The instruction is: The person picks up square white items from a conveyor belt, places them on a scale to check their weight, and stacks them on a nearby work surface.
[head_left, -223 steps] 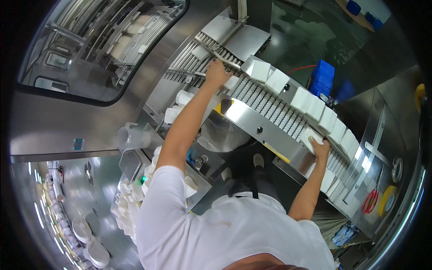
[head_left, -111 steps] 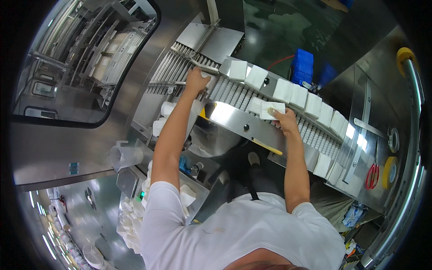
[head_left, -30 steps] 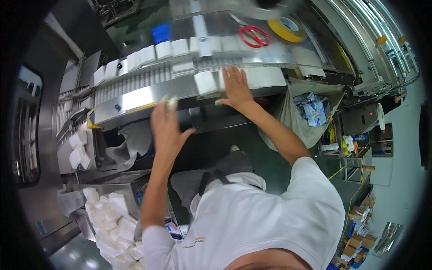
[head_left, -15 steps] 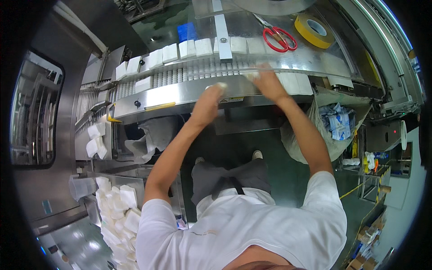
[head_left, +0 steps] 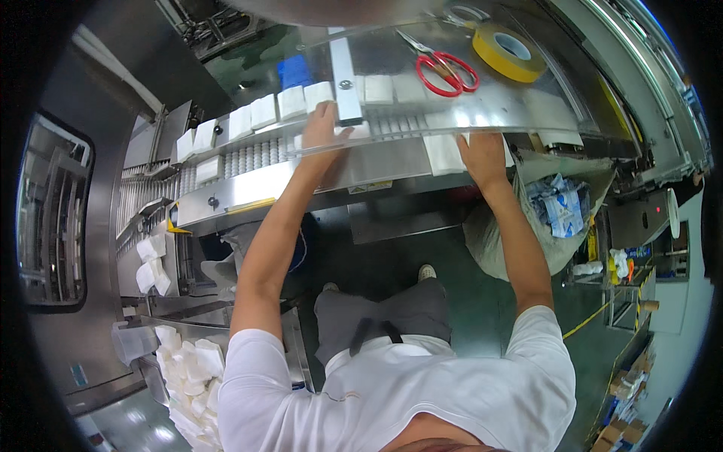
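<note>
A row of white folded pads [head_left: 263, 112] runs along the far side of the roller conveyor [head_left: 256, 154]. My left hand [head_left: 322, 134] reaches over the conveyor's near rail, fingers stretched and thumb apart, beside a white pad lying near the metal bracket [head_left: 345, 79]. A clear cover partly overlaps that area, so contact with the pad is hard to make out. On the right, my right hand [head_left: 484, 157] is open at the cover's near edge, its fingers against white pads lying side by side [head_left: 444, 154]. Its fingertips are partly hidden.
Red-handled scissors [head_left: 446, 73] and a yellow tape roll [head_left: 509, 53] lie on the clear cover [head_left: 407, 98]. A sack of blue-and-white wrappers [head_left: 559, 207] hangs at right. Loose white pads [head_left: 188, 377] fill a bin at lower left. A blue block [head_left: 294, 72] sits beyond the conveyor.
My left hand has moved leftward and farther over the conveyor from the near rail. My right hand has moved right and nearer, onto the side-by-side pads. The whole view has shifted slightly.
</note>
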`<state>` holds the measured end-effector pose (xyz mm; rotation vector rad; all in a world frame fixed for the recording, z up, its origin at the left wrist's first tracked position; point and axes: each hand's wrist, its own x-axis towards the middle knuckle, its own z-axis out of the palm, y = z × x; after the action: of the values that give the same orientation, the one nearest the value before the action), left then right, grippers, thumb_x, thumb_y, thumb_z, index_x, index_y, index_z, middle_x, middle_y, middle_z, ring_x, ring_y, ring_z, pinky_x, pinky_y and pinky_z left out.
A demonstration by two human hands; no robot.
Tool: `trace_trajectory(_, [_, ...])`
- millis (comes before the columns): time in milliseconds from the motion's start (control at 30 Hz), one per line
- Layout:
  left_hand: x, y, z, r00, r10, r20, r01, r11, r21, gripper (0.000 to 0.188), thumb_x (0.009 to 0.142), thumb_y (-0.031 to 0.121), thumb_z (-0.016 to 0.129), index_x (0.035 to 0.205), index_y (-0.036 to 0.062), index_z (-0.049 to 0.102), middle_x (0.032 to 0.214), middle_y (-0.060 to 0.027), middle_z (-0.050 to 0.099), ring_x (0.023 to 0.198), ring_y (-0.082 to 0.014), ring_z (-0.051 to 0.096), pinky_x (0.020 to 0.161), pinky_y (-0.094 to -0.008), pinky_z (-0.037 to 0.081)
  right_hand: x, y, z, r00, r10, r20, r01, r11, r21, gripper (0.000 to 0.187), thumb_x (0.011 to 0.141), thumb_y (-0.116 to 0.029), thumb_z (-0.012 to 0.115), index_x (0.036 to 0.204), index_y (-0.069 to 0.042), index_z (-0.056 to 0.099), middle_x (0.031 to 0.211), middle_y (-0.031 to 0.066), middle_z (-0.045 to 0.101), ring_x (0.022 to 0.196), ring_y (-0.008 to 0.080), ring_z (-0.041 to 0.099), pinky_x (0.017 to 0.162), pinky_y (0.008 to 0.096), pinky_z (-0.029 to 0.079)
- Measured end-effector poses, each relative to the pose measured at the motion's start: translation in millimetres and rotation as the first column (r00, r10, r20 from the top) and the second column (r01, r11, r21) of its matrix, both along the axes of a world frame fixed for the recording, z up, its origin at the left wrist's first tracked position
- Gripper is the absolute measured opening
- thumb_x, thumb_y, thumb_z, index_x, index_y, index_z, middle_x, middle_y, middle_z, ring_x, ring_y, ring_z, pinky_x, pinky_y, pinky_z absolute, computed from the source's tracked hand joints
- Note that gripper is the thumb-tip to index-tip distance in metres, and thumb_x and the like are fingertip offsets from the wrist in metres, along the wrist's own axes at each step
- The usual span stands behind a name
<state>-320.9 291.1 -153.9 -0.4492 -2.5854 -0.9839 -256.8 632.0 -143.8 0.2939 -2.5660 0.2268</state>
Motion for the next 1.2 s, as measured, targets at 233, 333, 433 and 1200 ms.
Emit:
trace_trajectory(233, [43.7, 38.8, 3.7, 0.954, -0.263, -0.148, 0.254, 0.964, -0.078, 0.037, 0.087, 0.017, 0.072, 0.12, 0.0049, 0.062, 0.118, -0.0235, 0.061, 0.11, -0.0433, 0.058, 0.095, -0.0473, 0.048, 61.1, 9.0, 3.8, 0.949, 0.215, 0.232, -0.257, 0.951, 0.17, 0.105, 0.068, -0.048, 0.083, 0.149, 0.0, 0.036, 0.151, 0.0205, 0.037, 0.145, 0.037, 0.03, 0.121, 0.0547, 0.02])
trace_trajectory(333, [55.6, 74.9, -5.1, 0.927, -0.347, -0.144, 0.314, 0.926, -0.209, 0.042, 0.088, 0.017, 0.071, 0.124, 0.0022, 0.059, 0.122, -0.0249, 0.06, 0.115, -0.0432, 0.056, 0.098, -0.0473, 0.046, 48.5, -6.7, -4.9, 0.931, 0.269, 0.248, -0.331, 0.907, 0.259, 0.098, 0.069, -0.043, 0.081, 0.146, 0.002, 0.039, 0.149, 0.0204, 0.041, 0.144, 0.0352, 0.034, 0.12, 0.0521, 0.023])
trace_trajectory(433, [42.5, 71.8, -14.9, 0.931, -0.348, -0.108, 0.326, 0.929, -0.177, 0.039, 0.09, 0.016, 0.069, 0.123, -0.0008, 0.058, 0.127, -0.0237, 0.058, 0.119, -0.0431, 0.054, 0.101, -0.0469, 0.045, 38.8, -20.7, -21.2, 0.946, 0.279, 0.165, -0.322, 0.866, 0.382, 0.073, 0.079, -0.032, 0.072, 0.139, 0.003, 0.046, 0.141, 0.0195, 0.049, 0.137, 0.0332, 0.044, 0.118, 0.0475, 0.03])
trace_trajectory(1200, [252.1, -21.8, -18.2, 0.979, -0.147, 0.138, 0.074, 0.899, 0.432, 0.039, 0.082, 0.005, 0.073, 0.119, -0.0001, 0.059, 0.114, -0.0153, 0.06, 0.107, -0.0294, 0.061, 0.096, -0.0348, 0.047, -96.9, -136.9, -44.8, 0.919, 0.13, 0.372, -0.001, 0.944, -0.329, 0.04, 0.098, -0.035, 0.055, 0.115, 0.001, 0.06, 0.106, 0.0241, 0.066, 0.109, 0.0398, 0.061, 0.092, 0.0487, 0.048])
